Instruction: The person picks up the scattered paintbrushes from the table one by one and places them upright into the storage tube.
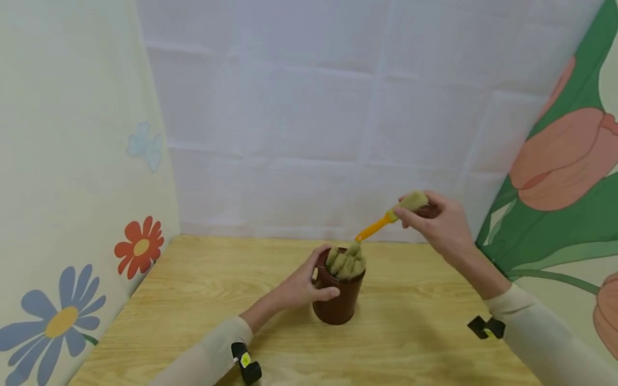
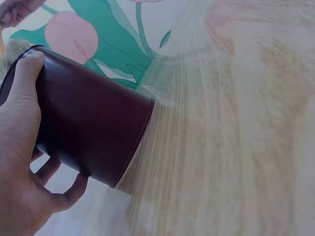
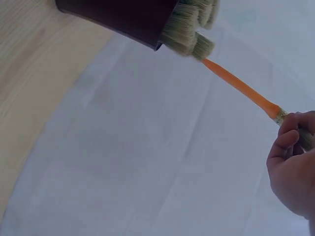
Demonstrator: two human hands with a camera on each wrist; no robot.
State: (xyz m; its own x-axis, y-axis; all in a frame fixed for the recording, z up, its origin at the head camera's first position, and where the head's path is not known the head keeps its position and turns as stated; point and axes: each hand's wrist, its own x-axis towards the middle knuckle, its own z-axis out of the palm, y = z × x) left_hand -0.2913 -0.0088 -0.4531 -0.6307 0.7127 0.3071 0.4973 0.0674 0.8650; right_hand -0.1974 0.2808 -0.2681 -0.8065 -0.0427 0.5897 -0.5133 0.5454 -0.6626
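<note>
A smooth, round, dark-brown pot point(image 1: 338, 303) packed with tan bristle brushes point(image 1: 346, 262) stands on the pale wood-grain desk point(image 1: 415, 332). The left hand point(image 1: 304, 284) wraps its side, thumb across the front. Above and right, the raised right hand point(image 1: 439, 220) pinches an orange-handled brush point(image 1: 386, 220) by its bristle end, handle tip slanting down to the pot's mouth.

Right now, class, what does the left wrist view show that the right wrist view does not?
Only the left wrist view shows the left hand gripping the dark red pot, and the tulip-printed sheet. Only the right wrist view shows the right hand pinching the bristle end of an orange-handled brush, its handle tip at the pot's mouth, against a white sheet. Both show the pot, the brushes bristling from it and the wooden table.
</note>
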